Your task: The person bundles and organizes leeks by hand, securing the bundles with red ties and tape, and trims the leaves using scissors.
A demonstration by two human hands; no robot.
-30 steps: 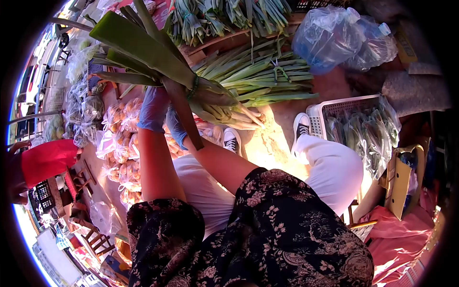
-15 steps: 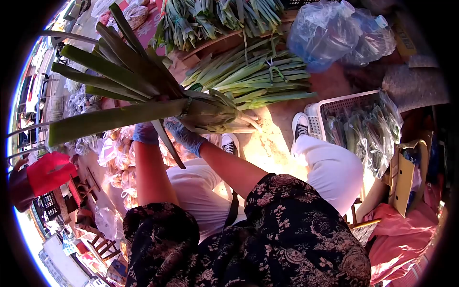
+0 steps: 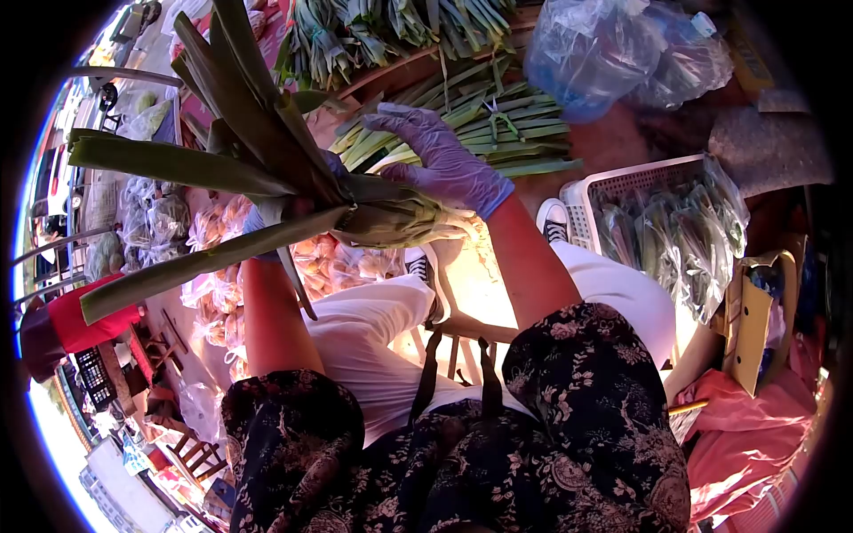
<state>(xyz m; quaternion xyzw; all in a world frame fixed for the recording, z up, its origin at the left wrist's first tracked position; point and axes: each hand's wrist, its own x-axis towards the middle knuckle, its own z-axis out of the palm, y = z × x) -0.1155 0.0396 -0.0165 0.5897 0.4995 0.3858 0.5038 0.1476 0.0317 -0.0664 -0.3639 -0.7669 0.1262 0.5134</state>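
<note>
A thick bunch of leeks [image 3: 391,213], tied with a band, is held up at the left of centre, its dark leaves fanning left and its roots pointing right. My left hand [image 3: 260,233], gloved, is wrapped round it from below, partly hidden by leaves. Above the pale root end is my right hand [image 3: 444,164], also gloved, with its fingers apart and stretched to the left; it holds nothing. Behind it, loose leeks [image 3: 542,133] lie on the ground, with green-handled clippers [image 3: 500,119] on top of them.
Tied green bundles [image 3: 355,35] lie at the top. Clear bags with bottles [image 3: 591,53] are at the upper right, above a white crate [image 3: 577,218] of bagged vegetables. Bagged round produce [image 3: 338,266] sits by my left leg. A person in red [image 3: 84,315] is at the far left.
My right hand has let go of the bunch and moved right and up, its fingers opening. The leeks have turned and shifted slightly left and down, still in my left hand.
</note>
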